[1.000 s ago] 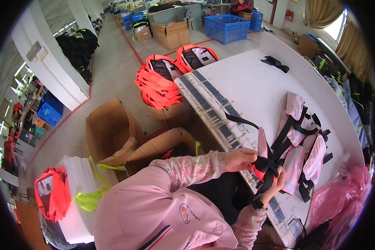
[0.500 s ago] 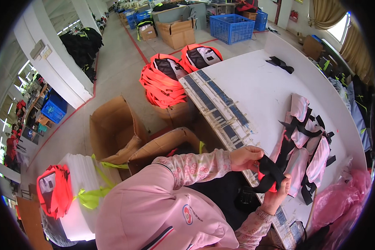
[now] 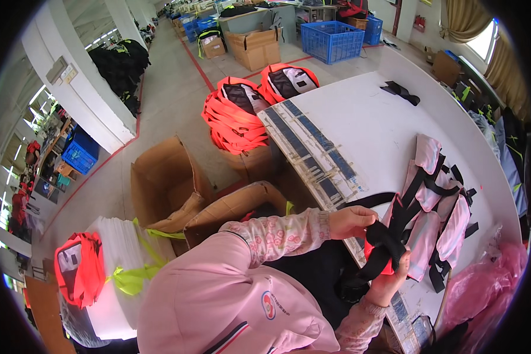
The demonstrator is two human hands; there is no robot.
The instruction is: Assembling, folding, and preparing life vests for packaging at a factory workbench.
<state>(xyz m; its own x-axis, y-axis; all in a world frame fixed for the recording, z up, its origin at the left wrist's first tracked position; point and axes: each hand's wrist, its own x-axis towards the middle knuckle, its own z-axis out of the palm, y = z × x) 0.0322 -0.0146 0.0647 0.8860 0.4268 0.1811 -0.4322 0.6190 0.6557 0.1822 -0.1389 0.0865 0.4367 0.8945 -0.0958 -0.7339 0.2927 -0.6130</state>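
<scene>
I hold a black webbing strap [image 3: 379, 241] in both hands over the table's near edge. My left hand [image 3: 349, 223] pinches its upper part between thumb and fingers. My right hand [image 3: 392, 279] is closed on the lower part, with a loop of the strap bunched between the hands. Behind the strap shows an orange-red piece of fabric [image 3: 370, 248], partly covered by it. Just beyond my hands lies a pile of pale pink padded pieces [image 3: 423, 227] with black straps. A dark object hangs below the strap, too dim to name.
The white table [image 3: 360, 118] has a raised back edge and a black strap piece [image 3: 401, 92] at its far end. Orange-red bags [image 3: 236, 118] are stacked beyond its left side. Open cardboard boxes [image 3: 162, 183] stand at left. Pink plastic film [image 3: 484, 289] lies at right.
A length of black strap now stretches out above my left hand across the table edge. The loop between my hands is bunched more tightly. The view has shifted slightly.
</scene>
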